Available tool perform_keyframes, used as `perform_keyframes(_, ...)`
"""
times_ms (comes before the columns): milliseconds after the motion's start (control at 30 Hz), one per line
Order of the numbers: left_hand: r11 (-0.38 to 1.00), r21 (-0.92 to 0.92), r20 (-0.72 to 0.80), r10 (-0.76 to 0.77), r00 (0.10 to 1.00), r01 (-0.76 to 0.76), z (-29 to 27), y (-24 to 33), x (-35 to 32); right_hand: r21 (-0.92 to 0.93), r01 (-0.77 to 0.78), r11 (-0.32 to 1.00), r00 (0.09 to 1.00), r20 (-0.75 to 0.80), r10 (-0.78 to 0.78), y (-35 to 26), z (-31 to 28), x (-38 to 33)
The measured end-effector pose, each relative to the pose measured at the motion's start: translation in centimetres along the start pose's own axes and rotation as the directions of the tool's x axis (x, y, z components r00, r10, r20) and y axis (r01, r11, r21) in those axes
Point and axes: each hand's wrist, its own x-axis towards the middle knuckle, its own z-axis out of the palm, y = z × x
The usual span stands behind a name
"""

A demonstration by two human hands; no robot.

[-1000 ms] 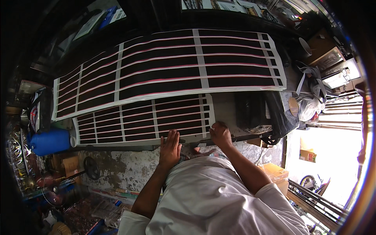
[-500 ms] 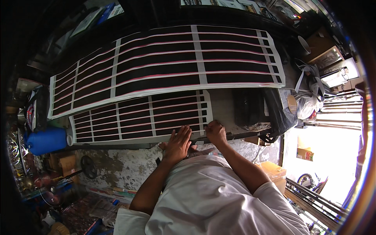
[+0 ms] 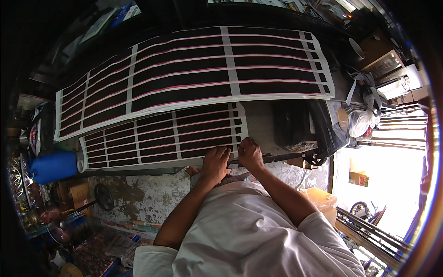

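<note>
A white-bordered sheet [image 3: 157,139] with dark panels split by white and reddish lines lies along the near edge of a grey table [image 3: 260,122]. At its near right corner my right hand [image 3: 250,155] is closed, fingers bent inward; what they pinch is hidden. Just left of it, my left hand [image 3: 216,164] rests at the sheet's near edge with its fingers curled and drawn together. Whatever lies under those fingertips cannot be made out. Behind, a larger stack of similar sheets [image 3: 184,69] overlaps the far side of the smaller one.
Black bags [image 3: 295,124] and clear plastic wrapping sit on the table's right part. A blue container [image 3: 54,167] stands at the left end. Below the table edge is a peeling wall [image 3: 152,189]; a cardboard box [image 3: 320,201] is at the lower right.
My left hand has gone from lying flat to curled fingers, moving slightly right toward the other hand. My right hand has shifted a little left and stays closed at the sheet's corner.
</note>
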Motion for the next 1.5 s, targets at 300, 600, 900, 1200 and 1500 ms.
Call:
perform_keyframes(300,0.928,-0.303,-0.266,-0.303,0.915,0.219,3.4,0.1,2.2,0.118,-0.013,0.993,1.0,0.024,0.011,-0.1,-0.6,0.2)
perform_keyframes(600,0.927,-0.33,-0.329,-0.292,0.898,0.18,4.0,-0.6,2.3,0.067,-0.042,0.997,0.999,-0.018,0.044,0.0,-0.7,0.3)
perform_keyframes(900,0.934,-0.334,-0.365,-0.252,0.896,0.127,3.7,-0.6,2.3,-0.014,-0.207,0.978,0.975,0.081,0.208,-0.6,-1.2,1.0)
perform_keyframes(1200,0.924,-0.356,-0.374,-0.275,0.886,0.137,4.1,-0.4,2.5,-0.001,0.103,0.995,0.993,-0.053,-0.103,-0.4,-2.0,0.3)
perform_keyframes(1500,0.917,-0.363,-0.357,-0.302,0.884,0.166,4.0,-0.1,2.5,0.015,0.172,0.985,0.985,0.027,-0.172,-0.1,-1.9,-0.1)
